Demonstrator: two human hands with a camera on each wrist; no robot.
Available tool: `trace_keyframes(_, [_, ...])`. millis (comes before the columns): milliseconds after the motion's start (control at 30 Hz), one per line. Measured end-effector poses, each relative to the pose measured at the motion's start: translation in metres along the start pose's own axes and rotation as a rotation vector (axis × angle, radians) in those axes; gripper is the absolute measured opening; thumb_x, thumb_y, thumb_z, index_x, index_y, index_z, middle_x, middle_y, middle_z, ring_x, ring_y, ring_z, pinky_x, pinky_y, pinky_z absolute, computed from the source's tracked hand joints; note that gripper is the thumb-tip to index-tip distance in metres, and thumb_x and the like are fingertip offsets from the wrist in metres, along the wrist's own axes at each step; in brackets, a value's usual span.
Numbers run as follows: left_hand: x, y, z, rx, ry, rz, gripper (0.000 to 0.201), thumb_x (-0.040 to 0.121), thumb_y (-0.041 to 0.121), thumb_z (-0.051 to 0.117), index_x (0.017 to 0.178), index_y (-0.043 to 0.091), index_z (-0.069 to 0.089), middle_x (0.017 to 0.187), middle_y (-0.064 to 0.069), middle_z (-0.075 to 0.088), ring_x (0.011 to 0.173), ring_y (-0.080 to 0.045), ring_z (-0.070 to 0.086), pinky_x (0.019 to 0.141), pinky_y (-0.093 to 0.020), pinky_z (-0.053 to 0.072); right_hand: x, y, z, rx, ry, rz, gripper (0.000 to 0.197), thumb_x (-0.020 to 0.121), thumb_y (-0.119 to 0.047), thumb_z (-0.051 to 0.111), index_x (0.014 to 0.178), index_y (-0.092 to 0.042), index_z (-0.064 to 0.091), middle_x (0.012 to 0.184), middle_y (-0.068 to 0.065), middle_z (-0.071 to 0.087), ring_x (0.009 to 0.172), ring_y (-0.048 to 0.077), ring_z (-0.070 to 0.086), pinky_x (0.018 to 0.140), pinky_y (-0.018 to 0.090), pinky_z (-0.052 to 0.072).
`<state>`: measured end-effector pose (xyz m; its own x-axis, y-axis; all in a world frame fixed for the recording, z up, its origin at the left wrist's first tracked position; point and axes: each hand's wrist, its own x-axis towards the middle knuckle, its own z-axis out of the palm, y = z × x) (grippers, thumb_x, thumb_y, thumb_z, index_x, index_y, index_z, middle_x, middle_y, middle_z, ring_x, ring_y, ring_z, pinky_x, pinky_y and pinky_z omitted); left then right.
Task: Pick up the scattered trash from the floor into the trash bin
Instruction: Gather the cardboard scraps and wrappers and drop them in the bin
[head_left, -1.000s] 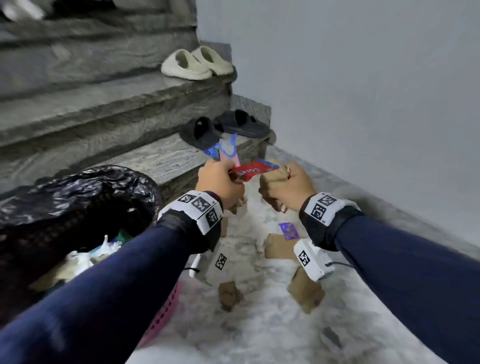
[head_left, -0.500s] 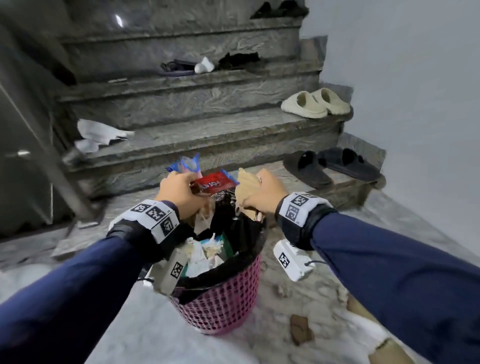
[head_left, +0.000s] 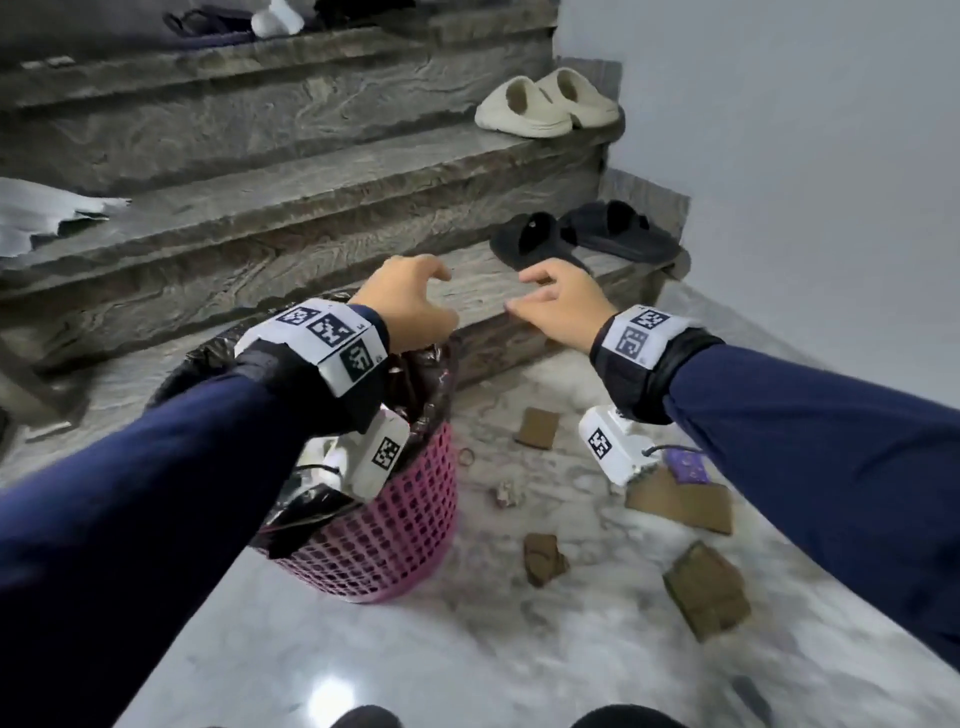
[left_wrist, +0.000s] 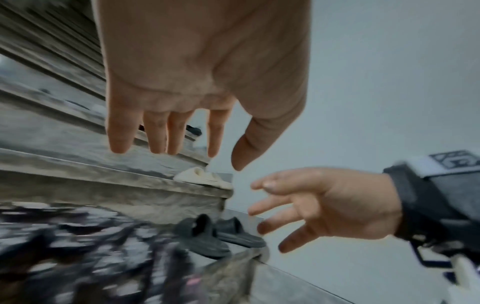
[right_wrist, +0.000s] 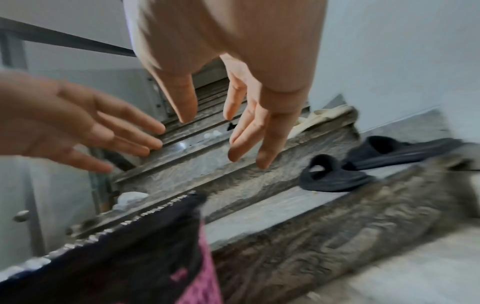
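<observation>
A pink mesh trash bin (head_left: 387, 540) lined with a black bag (head_left: 423, 371) stands on the marble floor, at the foot of the stairs. My left hand (head_left: 415, 304) hovers over the bin's far rim, fingers loose and empty; the left wrist view shows the left hand (left_wrist: 197, 102) spread. My right hand (head_left: 553, 306) hangs just right of the bin, also empty, and the right hand (right_wrist: 233, 82) has straight fingers in the right wrist view. Cardboard scraps (head_left: 680, 501) (head_left: 706, 590) (head_left: 537, 426), a crumpled brown piece (head_left: 543, 558), a purple wrapper (head_left: 687, 466) and a small wad (head_left: 508, 492) lie on the floor to the right.
Grey stone stairs (head_left: 291, 208) rise behind the bin. Black slippers (head_left: 582, 236) sit on the lowest step, cream slippers (head_left: 545, 101) two steps up. A white torn sheet (head_left: 41, 213) lies on a step at left. A pale wall (head_left: 805, 156) bounds the right side.
Both hands carried wrappers and cardboard to the bin and let them go; now both hands are empty and spread above and beside the bin.
</observation>
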<state>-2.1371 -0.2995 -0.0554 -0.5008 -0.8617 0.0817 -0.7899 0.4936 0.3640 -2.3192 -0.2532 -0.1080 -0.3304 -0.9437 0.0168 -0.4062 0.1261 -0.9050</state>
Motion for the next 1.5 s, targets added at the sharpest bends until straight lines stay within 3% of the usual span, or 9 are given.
trace_keyframes(200, [0.034, 0.082, 0.086, 0.024, -0.206, 0.230, 0.040, 0.086, 0.026, 0.059, 0.124, 0.015, 0.053, 0.129, -0.008, 0.053, 0.116, -0.026, 0.051, 0.080, -0.028, 0.037, -0.037, 0.117, -0.059, -0.305, 0.056, 0.241, 0.054, 0.078, -0.032, 0.074, 0.124, -0.013, 0.051, 0.113, 0.014, 0.063, 0.094, 0.030, 0.063, 0.076, 0.031, 0.048])
trace_keyframes(500, [-0.003, 0.024, 0.290, 0.194, -0.643, -0.042, 0.095, 0.063, 0.055, 0.076, 0.136, 0.014, 0.031, 0.139, -0.017, 0.033, 0.127, -0.037, 0.037, 0.102, -0.043, 0.040, -0.094, 0.264, -0.081, -1.075, -0.311, 0.447, 0.117, 0.053, -0.053, 0.084, 0.146, -0.026, 0.019, 0.143, 0.012, 0.032, 0.126, 0.038, 0.037, 0.101, 0.050, 0.041])
trace_keyframes(667, [-0.010, -0.025, 0.322, 0.253, -0.688, -0.233, 0.137, 0.051, 0.055, 0.085, 0.149, 0.019, -0.005, 0.154, -0.020, -0.016, 0.142, -0.044, -0.002, 0.115, -0.052, 0.018, -0.073, 0.302, -0.068, -1.093, -0.359, 0.452, 0.143, 0.038, -0.054, 0.088, 0.146, -0.041, -0.004, 0.157, 0.000, -0.005, 0.139, 0.039, 0.013, 0.108, 0.053, 0.033])
trace_keyframes(867, [-0.011, -0.061, 0.344, 0.208, -0.780, -0.303, 0.161, 0.033, 0.063, 0.086, 0.145, 0.027, -0.025, 0.147, -0.019, -0.039, 0.140, -0.046, -0.021, 0.115, -0.060, 0.007, -0.035, 0.317, -0.047, -0.872, -0.317, 0.619, 0.122, 0.051, -0.072, 0.074, 0.143, -0.052, -0.004, 0.158, 0.005, -0.018, 0.144, 0.043, -0.012, 0.117, 0.058, 0.013])
trace_keyframes(1033, [-0.023, -0.054, 0.354, 0.079, -0.713, -0.258, 0.146, 0.042, 0.062, 0.084, 0.149, 0.027, -0.010, 0.155, -0.007, -0.023, 0.144, -0.037, -0.017, 0.117, -0.055, 0.013, -0.022, 0.316, -0.010, -0.887, -0.246, 0.702, 0.103, 0.056, -0.081, 0.057, 0.143, -0.051, 0.010, 0.153, 0.014, 0.003, 0.138, 0.050, 0.006, 0.114, 0.060, 0.012])
trace_keyframes(1133, [-0.028, -0.050, 0.360, 0.058, -0.548, -0.242, 0.115, 0.045, 0.065, 0.080, 0.138, 0.022, 0.028, 0.149, -0.006, 0.013, 0.139, -0.033, 0.014, 0.109, -0.050, 0.032, -0.023, 0.312, -0.006, -0.768, -0.147, 0.669, 0.079, 0.061, -0.062, 0.070, 0.132, -0.041, 0.041, 0.138, 0.009, 0.025, 0.129, 0.040, 0.025, 0.111, 0.047, 0.024])
trace_keyframes(1200, [-0.026, -0.050, 0.361, 0.003, -0.431, -0.232, 0.076, 0.056, 0.056, 0.080, 0.114, 0.020, 0.048, 0.130, -0.004, 0.033, 0.121, -0.030, 0.034, 0.097, -0.042, 0.043, -0.025, 0.313, -0.005, -0.721, -0.121, 0.591, 0.058, 0.066, -0.051, 0.075, 0.117, -0.036, 0.052, 0.124, 0.005, 0.033, 0.117, 0.033, 0.034, 0.092, 0.032, 0.036])
trace_keyframes(1300, [-0.022, -0.051, 0.362, -0.069, -0.390, -0.213, 0.041, 0.072, 0.034, 0.075, 0.104, 0.019, 0.054, 0.118, -0.005, 0.044, 0.111, -0.030, 0.046, 0.088, -0.039, 0.048, -0.027, 0.314, -0.001, -0.719, -0.159, 0.529, 0.040, 0.076, -0.041, 0.069, 0.114, -0.035, 0.057, 0.119, 0.003, 0.041, 0.109, 0.030, 0.037, 0.062, 0.024, 0.027])
trace_keyframes(1500, [-0.033, -0.048, 0.356, -0.144, -0.395, -0.188, 0.020, 0.075, 0.006, 0.066, 0.084, 0.019, 0.055, 0.087, 0.001, 0.047, 0.079, -0.019, 0.050, 0.068, -0.024, 0.041, -0.033, 0.301, 0.018, -0.787, -0.239, 0.456, 0.038, 0.080, -0.015, 0.054, 0.117, -0.021, 0.060, 0.115, 0.008, 0.059, 0.115, 0.037, 0.045, 0.077, 0.032, 0.042])
